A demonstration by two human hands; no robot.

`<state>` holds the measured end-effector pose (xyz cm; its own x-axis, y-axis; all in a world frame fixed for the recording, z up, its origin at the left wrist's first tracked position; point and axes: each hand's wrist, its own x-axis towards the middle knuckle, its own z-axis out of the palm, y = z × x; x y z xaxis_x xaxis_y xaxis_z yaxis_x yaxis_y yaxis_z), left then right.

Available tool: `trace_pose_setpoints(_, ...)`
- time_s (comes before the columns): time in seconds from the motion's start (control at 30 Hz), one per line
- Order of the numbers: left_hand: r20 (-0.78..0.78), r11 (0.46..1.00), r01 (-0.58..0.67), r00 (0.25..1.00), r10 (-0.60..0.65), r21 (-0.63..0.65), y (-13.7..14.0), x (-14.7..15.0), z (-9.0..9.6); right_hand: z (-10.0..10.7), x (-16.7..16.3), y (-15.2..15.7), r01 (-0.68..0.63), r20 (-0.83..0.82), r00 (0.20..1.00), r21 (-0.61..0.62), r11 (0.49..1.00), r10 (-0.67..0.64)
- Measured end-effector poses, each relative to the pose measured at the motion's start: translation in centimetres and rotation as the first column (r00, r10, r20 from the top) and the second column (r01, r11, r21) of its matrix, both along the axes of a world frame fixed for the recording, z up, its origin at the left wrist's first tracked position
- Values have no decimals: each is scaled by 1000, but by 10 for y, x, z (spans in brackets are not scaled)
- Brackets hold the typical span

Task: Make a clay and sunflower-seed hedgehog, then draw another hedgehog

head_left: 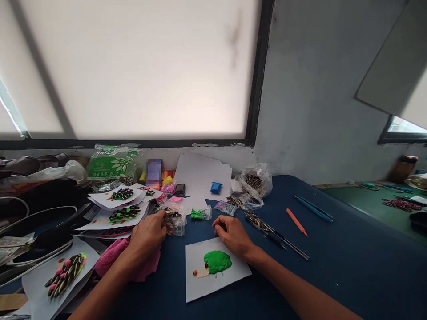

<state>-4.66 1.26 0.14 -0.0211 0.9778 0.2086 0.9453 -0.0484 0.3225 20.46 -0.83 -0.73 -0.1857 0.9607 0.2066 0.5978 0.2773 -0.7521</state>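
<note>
My left hand [148, 233] is closed at the edge of a small clear plastic bag [177, 224] with dark and brownish bits inside; its fingertips are partly hidden. Loosely curled, my right hand [233, 235] lies over the top edge of a white paper card [196, 291], with nothing visible in its fingers. The card bears a hedgehog shape with a green clay body [217, 262], a pale clay snout [201, 272], a brown nose and a black eye. Short drawn legs show under the body. Just beyond the hands lies a small bag of green clay [200, 214].
Finished cards with seed-covered hedgehogs [66, 273] pile up at left beside pink crumpled material [111, 255]. Behind are white sheets [196, 173], a blue clay packet [216, 187] and a bag of sunflower seeds [255, 182]. Rightward lie pens [278, 238], an orange stick [296, 221] and blue tweezers [313, 208].
</note>
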Motion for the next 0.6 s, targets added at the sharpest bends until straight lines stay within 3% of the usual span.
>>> trace_pose_setpoints(0.17,-147,999,18,989,-12,40,-1,3,6,-2,0,1,-2,1,1000,10,1000,2)
trace_pose_setpoints(0.3,-45,986,130,991,-126,109,5,8,-1,-2,0,0,-3,8,1000,10,1000,3)
trace_pose_setpoints(0.47,12,990,136,991,-136,26,11,7,-15,0,-1,-1,-5,8,1000,8,1000,5)
trace_pose_setpoints(0.6,116,986,103,986,-119,134,11,6,-15,0,-1,-1,-7,-1,1000,10,1000,7)
